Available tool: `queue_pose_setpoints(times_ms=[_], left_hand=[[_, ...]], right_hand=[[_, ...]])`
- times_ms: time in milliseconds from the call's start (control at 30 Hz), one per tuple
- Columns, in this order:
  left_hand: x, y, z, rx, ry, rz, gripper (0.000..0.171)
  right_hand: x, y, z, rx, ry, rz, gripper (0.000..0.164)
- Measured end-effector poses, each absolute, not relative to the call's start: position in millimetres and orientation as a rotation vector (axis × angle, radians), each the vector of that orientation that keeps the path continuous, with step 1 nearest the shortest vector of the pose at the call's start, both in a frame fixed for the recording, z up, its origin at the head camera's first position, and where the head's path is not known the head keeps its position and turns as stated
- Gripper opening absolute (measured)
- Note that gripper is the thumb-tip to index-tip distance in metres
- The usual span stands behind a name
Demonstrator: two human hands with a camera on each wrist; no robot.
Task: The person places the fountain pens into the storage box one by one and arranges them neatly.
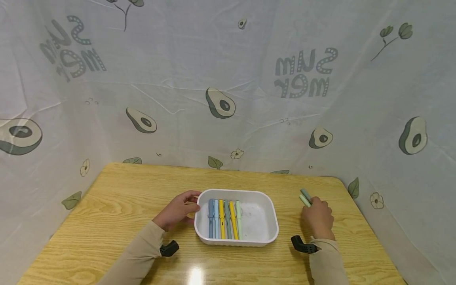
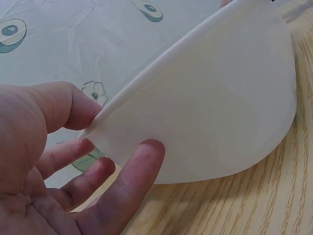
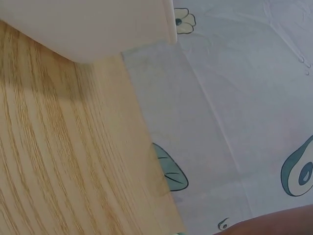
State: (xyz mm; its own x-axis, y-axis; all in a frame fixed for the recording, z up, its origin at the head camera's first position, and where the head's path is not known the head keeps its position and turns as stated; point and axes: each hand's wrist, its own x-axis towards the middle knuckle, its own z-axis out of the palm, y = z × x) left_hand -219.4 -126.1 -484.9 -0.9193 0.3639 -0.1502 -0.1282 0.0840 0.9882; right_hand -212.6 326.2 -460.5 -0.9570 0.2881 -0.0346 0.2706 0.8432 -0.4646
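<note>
At the centre of the head view is a white plastic tray. In its left half lies a row of pens, among them a blue-grey pen, a yellow pen and a pale green pen. My left hand holds the tray's left side, its digits at the rim and against the outer wall. Off to the right, my right hand grips a dark green pen and a light green pen side by side; their far ends stick out beyond the fingers.
The wooden table carries the tray and extends to both sides. A white curtain printed with avocados hangs along the table's back and sides. Black wrist cameras sit at both cuffs. Only a sliver of hand shows in the right wrist view.
</note>
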Motion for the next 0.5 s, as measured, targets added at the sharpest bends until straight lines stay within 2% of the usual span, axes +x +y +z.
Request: queue_pose_setpoints(times_ms=[500], left_hand=[[-221.3,-127.4,-485.6,0.229,2.011,1.873,0.05]], right_hand=[[-216.8,331.3,-471.8,-0.47,-3.033,0.83,0.047]])
